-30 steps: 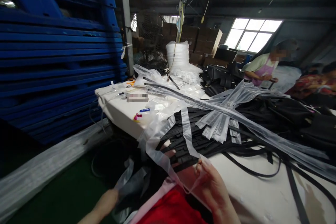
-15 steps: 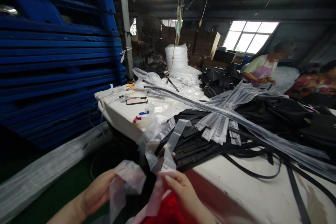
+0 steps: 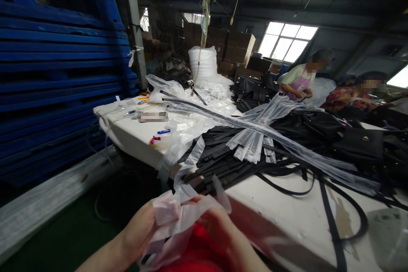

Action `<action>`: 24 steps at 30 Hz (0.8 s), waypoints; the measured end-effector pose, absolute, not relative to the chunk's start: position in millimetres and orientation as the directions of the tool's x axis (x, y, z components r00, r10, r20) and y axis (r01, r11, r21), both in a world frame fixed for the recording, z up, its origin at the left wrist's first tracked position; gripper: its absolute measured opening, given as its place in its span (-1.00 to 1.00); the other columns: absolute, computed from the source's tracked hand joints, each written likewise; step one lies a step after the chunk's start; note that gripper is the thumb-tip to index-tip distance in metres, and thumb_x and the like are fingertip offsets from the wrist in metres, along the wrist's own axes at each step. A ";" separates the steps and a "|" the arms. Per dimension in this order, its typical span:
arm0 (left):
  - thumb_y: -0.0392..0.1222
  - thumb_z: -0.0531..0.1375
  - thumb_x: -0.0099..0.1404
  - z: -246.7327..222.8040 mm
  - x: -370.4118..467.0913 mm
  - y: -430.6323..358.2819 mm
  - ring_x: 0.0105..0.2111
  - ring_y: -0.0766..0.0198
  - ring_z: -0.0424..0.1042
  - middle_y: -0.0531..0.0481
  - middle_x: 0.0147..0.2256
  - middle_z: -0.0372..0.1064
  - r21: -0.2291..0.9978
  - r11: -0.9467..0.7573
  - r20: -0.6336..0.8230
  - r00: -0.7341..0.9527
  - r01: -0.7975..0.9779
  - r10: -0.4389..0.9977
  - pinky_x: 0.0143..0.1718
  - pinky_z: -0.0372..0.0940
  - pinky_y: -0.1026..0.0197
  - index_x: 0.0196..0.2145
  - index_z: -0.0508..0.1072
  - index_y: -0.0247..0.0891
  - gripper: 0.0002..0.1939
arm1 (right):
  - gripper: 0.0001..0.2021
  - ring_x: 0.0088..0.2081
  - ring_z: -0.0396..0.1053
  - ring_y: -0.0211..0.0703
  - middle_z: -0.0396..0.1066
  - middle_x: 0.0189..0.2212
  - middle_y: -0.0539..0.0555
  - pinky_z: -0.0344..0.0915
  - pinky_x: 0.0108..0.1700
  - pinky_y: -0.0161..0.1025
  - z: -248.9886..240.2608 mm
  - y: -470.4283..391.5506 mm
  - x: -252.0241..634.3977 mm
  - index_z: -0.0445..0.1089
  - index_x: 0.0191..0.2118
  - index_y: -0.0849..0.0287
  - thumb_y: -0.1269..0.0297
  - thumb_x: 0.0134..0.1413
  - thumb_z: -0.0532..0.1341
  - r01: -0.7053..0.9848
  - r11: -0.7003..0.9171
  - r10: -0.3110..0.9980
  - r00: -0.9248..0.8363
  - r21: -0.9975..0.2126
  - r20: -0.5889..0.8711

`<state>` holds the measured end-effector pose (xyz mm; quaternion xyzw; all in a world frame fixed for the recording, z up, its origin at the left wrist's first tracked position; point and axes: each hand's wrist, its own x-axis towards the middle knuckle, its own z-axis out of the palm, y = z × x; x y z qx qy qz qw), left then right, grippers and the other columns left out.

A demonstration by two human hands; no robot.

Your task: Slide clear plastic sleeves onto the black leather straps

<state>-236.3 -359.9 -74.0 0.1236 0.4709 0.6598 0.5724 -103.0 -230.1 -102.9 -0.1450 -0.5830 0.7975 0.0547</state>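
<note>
My left hand [image 3: 140, 225] is closed on a bunched translucent plastic strip [image 3: 167, 210] at the bottom centre. Close beside it, my right hand [image 3: 214, 216] grips the same plastic, which partly covers its fingers. One length of the plastic runs up from the hands toward the table edge, and folds hang down below them over red cloth. Just beyond the hands lies a pile of black straps [image 3: 216, 148] on the white table [image 3: 255, 204]. Clear plastic sleeves [image 3: 251, 146] rest across the straps.
Blue pallets [image 3: 63, 68] are stacked at the left beside a pole [image 3: 135, 29]. A blue marker [image 3: 163, 131] lies near the table's left edge. White foam rolls [image 3: 203, 66] stand at the back. Black bags [image 3: 357, 142] and two people [image 3: 296, 80] are at the right.
My hands have come closer together, and the plastic between them is more bunched. The whole view has shifted, so the table and pallets appear further left.
</note>
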 end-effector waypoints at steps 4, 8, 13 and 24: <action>-0.06 0.33 -0.13 -104.9 -247.5 -386.8 -0.47 0.19 0.36 0.03 -0.51 0.45 0.856 0.270 -0.466 -0.429 -0.441 0.774 -0.34 0.28 0.19 -0.55 0.46 -0.26 -0.77 | -0.39 0.11 0.30 0.02 0.34 0.11 0.23 0.10 0.20 -0.07 -103.0 -210.7 -104.1 0.37 0.06 0.24 0.10 -0.18 0.30 -0.138 -0.751 0.287 -0.949 -0.646 -0.131; 0.00 0.31 -0.12 -146.9 -260.0 -426.6 -0.54 0.21 0.32 0.05 -0.58 0.41 0.791 0.527 -0.612 -0.373 -0.311 0.698 -0.48 0.22 0.23 -0.57 0.46 -0.25 -0.75 | -0.57 -0.22 0.45 -0.16 0.52 -0.25 0.13 0.28 -0.07 -0.21 -120.2 -212.2 -108.6 0.44 -0.11 0.24 0.03 -0.03 0.31 -0.035 -0.778 0.315 -0.886 -0.627 -0.341; 0.06 0.31 -0.08 -166.6 -264.4 -460.8 -0.55 0.23 0.35 0.03 -0.58 0.43 0.736 0.596 -0.677 -0.312 -0.323 0.667 -0.52 0.20 0.26 -0.55 0.46 -0.28 -0.69 | -0.59 -0.42 0.39 -0.23 0.46 -0.50 0.02 0.24 -0.26 -0.27 -136.2 -227.3 -116.6 0.48 -0.22 0.27 -0.01 -0.05 0.34 0.096 -0.744 0.240 -0.885 -0.661 -0.399; 0.02 0.13 0.08 -149.8 -312.9 -408.8 0.13 -0.11 0.26 -0.20 0.03 0.42 0.783 0.568 -0.240 -0.718 0.254 0.653 0.20 0.09 0.02 -0.21 0.52 -0.30 -0.58 | -0.73 -0.39 0.33 -0.25 0.46 -0.42 -0.04 0.23 -0.28 -0.34 -135.5 -248.6 -94.3 0.54 -0.30 0.13 0.05 0.06 0.23 0.346 0.119 -0.113 -0.926 -0.931 -0.359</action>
